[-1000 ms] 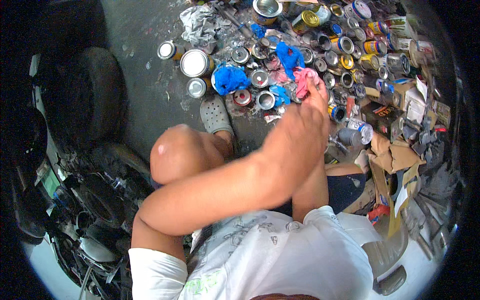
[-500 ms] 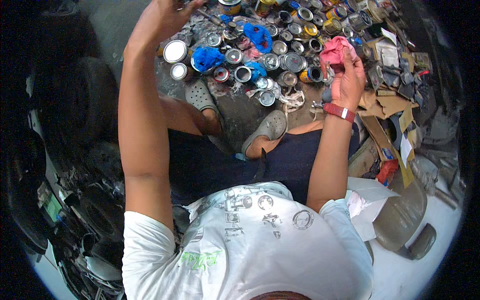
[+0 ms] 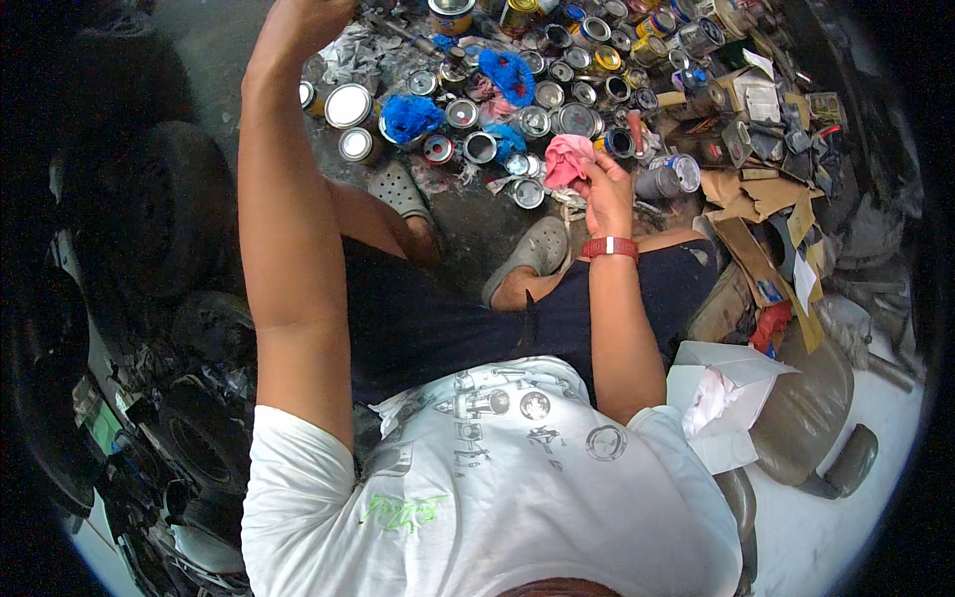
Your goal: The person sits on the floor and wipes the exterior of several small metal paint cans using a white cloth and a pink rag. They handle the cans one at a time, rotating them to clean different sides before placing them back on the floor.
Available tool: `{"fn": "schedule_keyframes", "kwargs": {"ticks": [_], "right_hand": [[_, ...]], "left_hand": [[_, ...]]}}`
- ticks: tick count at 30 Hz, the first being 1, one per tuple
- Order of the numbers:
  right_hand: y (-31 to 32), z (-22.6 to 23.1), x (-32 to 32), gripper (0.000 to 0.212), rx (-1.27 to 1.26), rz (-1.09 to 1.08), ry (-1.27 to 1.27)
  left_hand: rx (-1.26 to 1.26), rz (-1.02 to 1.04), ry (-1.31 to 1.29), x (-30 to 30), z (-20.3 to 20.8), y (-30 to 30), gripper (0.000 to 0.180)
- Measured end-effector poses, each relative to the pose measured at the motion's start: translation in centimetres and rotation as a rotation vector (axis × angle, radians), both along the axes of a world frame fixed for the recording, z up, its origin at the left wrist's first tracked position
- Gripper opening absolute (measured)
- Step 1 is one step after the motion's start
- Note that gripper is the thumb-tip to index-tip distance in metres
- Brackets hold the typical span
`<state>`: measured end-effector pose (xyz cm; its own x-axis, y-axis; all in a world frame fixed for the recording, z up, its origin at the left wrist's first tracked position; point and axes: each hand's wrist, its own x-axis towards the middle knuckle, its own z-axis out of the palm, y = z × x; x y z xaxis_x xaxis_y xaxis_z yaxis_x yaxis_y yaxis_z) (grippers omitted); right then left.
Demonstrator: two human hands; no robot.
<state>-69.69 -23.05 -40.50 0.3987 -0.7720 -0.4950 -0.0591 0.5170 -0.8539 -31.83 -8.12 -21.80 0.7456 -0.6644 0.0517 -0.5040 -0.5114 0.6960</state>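
My right hand point(image 3: 607, 195), with a red watch band on its wrist, pinches a crumpled pink cloth point(image 3: 568, 161) between its fingers. The cloth hangs above the near rows of open paint cans, beside a large round tin point(image 3: 578, 120). Stretched far forward, my left hand point(image 3: 310, 22) is partly cut off by the top edge, and its fingers are mostly out of sight. Below that hand stands a can with a white lid point(image 3: 348, 105). Two crumpled blue cloths, one near point(image 3: 410, 117) and one farther off point(image 3: 507, 78), lie over the cans.
Many used tins crowd the floor ahead. Torn cardboard point(image 3: 771, 204) and a white open box point(image 3: 721, 398) are at my right, next to a brown padded seat point(image 3: 804, 403). Dark tyres point(image 3: 204, 433) and scrap fill the left. My feet in grey clogs point(image 3: 540, 249) stand close to the cans.
My right hand has drawn the pink cloth left and toward me, away from the cans at the far right. My left hand has risen slightly, farther past the top edge.
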Motion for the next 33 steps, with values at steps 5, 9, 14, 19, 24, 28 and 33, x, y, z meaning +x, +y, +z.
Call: {"fn": "schedule_keyframes", "kwargs": {"ticks": [5,9,14,19,24,28,33], "right_hand": [[0.0,-1.5,-0.2,0.029,0.029,0.001,0.044],[-0.5,-2.9,-1.1,0.026,-0.008,-0.08,0.065],[-1.4,-6.2,-2.1,0.025,-0.056,-0.254,0.069],[-3.0,-6.9,-2.7,0.029,-0.078,-0.477,0.086],[-5.4,-6.2,-1.0,0.028,0.049,-0.583,-0.023],[-7.7,-6.9,0.2,0.028,0.07,-0.595,-0.018],[-9.1,-5.0,3.1,0.045,-0.031,-0.496,0.013]], "left_hand": [[-0.058,-0.04,-0.019,1.4,-1.4,0.5,0.043],[-0.121,-0.024,0.094,0.9,-1.1,0.4,0.042],[-0.046,-0.07,-0.16,5.3,-5.0,1.3,0.053],[-0.053,-0.042,-0.193,5.5,-4.4,1.4,0.051],[-0.058,-0.015,-0.186,4.4,-3.7,0.7,0.049],[-0.024,-0.01,-0.19,4.7,-3.7,0.4,0.049],[0.0,0.027,-0.2,4.9,-3.7,0.4,0.049]]}}
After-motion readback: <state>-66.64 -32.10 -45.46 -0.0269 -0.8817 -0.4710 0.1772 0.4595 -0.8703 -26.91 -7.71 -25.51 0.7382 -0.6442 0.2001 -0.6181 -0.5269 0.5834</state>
